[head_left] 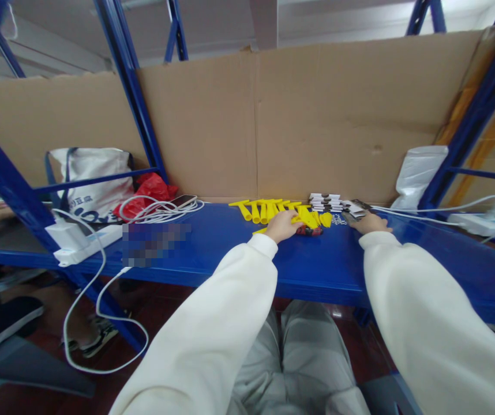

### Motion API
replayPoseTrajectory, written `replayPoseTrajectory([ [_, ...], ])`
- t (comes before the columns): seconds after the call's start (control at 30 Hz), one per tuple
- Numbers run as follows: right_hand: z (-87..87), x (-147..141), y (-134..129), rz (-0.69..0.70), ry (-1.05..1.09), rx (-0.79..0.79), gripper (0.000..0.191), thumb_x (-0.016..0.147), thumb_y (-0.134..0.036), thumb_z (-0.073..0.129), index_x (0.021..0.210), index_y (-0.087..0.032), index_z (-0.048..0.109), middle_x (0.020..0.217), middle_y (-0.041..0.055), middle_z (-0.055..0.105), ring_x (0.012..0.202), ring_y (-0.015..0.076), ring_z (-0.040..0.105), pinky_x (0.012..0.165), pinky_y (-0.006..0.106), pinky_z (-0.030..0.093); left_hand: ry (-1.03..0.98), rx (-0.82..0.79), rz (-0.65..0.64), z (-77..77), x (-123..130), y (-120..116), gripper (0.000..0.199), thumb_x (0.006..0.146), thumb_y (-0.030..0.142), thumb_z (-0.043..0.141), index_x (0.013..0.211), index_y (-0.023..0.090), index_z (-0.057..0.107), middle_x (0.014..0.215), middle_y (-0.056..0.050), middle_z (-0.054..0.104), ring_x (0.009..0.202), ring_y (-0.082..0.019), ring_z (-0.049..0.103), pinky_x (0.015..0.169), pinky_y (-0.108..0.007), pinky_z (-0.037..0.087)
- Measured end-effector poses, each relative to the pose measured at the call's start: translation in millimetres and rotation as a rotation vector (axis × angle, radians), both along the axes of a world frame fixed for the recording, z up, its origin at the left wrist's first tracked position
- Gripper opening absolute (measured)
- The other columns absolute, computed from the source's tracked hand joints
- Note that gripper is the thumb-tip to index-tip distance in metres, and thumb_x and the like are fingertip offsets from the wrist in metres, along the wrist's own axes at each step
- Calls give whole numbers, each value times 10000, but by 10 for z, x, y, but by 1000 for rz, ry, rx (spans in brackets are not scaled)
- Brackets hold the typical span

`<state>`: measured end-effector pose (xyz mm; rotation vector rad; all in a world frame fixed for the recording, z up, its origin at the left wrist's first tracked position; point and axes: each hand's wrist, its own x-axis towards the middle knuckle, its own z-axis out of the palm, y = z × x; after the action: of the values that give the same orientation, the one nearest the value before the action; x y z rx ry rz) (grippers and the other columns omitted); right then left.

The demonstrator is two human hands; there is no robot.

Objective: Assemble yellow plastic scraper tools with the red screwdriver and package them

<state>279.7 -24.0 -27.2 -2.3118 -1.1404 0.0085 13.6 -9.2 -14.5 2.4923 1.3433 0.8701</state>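
Partway along, by the look of it: yellow T-shaped pieces [256,213] lay side by side in a row at ten o'clock from the left hand [282,226], while more yellow parts [306,217] sat loosely heaped at two o'clock, unaligned. White packets [325,202] were stacked beyond, also toward two; small white bits [338,219] lay scattered on the blue desk [213,230] at nine o'clock from the right hand [372,223]. Hands apart. Left: fingers bent at the heap's edge, red-and-black item [310,230] at three; grip unclear. Right: fingertips at a dark flat item [350,218]; opening and hold could not be told.
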Motion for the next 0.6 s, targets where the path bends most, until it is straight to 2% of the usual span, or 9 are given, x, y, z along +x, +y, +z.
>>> replayPoseTrajectory([
  [0.23,-84,100,87,-10,21,102,736,735,-691,684,1285,-204,658,1322,238,642,1280,461,512,1020,684,378,3,-2,-2,11,-5,-6,299,918,273,664,1182,153,732,1247,-123,728,1248,-259,644,1103,-362,470],
  [0.33,-68,96,77,-11,33,103,701,727,-664,716,1259,-209,685,1312,240,651,1273,464,525,1026,684,381,-1,-4,-1,9,-7,-2,295,914,274,667,1176,157,735,1242,-122,727,1239,-255,647,1099,-361,473],
  [0.47,-20,52,59,-22,59,51,724,754,-659,700,1316,-202,675,1381,232,615,1323,454,508,1056,646,390,-13,-6,-3,7,-6,-3,299,910,273,676,1179,156,735,1239,-123,730,1237,-256,649,1095,-366,477],
  [0.6,-30,49,78,-1,62,120,677,716,-641,730,1256,-234,717,1326,216,655,1295,480,525,1041,681,384,-5,-10,-2,10,-5,-9,307,912,275,674,1187,150,731,1242,-126,728,1238,-256,650,1095,-363,476],
])
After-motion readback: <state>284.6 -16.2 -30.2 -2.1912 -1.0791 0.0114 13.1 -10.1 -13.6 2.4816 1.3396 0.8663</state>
